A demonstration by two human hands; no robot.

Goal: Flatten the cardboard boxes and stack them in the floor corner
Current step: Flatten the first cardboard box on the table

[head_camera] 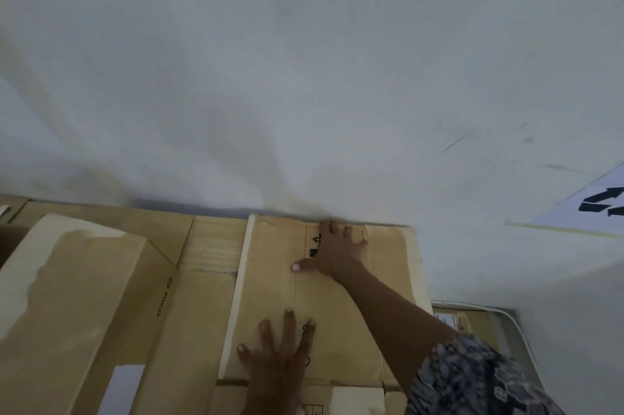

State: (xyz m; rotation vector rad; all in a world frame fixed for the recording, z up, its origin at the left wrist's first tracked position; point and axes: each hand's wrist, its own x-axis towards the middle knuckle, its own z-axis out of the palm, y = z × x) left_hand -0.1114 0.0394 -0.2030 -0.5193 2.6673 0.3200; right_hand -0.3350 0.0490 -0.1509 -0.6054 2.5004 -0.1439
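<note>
A flattened brown cardboard box [341, 310] lies flat against the white wall, on top of other cardboard. My right hand [334, 247] presses palm-down on its far end, by a printed red-dashed symbol, fingers spread and touching the wall edge. My left hand [280, 347] presses flat on the near part of the same box, fingers apart. Neither hand grips anything. Another brown box [77, 306] with a torn pale top layer sits to the left, and more flattened cardboard [206, 283] lies between the two.
The white wall [304, 77] fills the upper view. A white sheet with black arrows [597, 205] is taped to it at the right. Lower right, a labelled box [462, 320] and a white cable [516, 323] sit behind my patterned sleeve [472, 381].
</note>
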